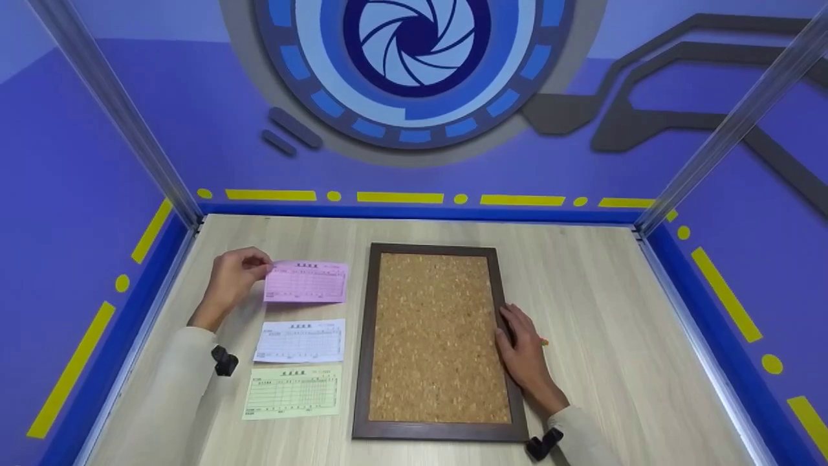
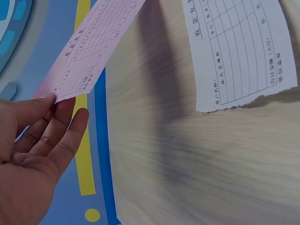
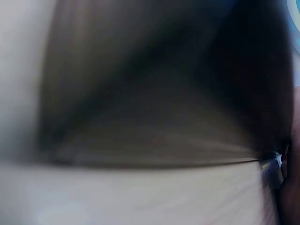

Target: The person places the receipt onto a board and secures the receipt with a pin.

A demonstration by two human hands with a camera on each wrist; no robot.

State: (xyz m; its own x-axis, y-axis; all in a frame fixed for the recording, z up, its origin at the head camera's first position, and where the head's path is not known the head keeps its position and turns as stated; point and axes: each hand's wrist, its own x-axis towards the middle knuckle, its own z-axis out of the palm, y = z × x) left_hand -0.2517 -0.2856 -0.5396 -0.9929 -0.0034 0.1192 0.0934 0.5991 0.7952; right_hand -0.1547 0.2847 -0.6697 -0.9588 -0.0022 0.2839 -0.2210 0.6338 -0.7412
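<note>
My left hand (image 1: 234,277) pinches the left edge of a pink printed slip (image 1: 305,282) between thumb and fingers. In the left wrist view the slip is tilted up off the table. Just below it lies a white slip (image 1: 301,341), and nearest me a pale green slip (image 1: 292,392). My right hand (image 1: 524,349) rests on the right side of a dark-framed cork board (image 1: 440,336), thumb and fingertips on the frame. A small orange tip (image 1: 544,342) shows beside that hand; the rest is hidden. The right wrist view is mostly dark and blurred.
The board lies flat on a pale wood-grain table (image 1: 601,310), right of the column of slips. Blue panels (image 1: 414,175) with yellow markings enclose the table at the back and both sides, with metal posts (image 1: 731,123) at the corners.
</note>
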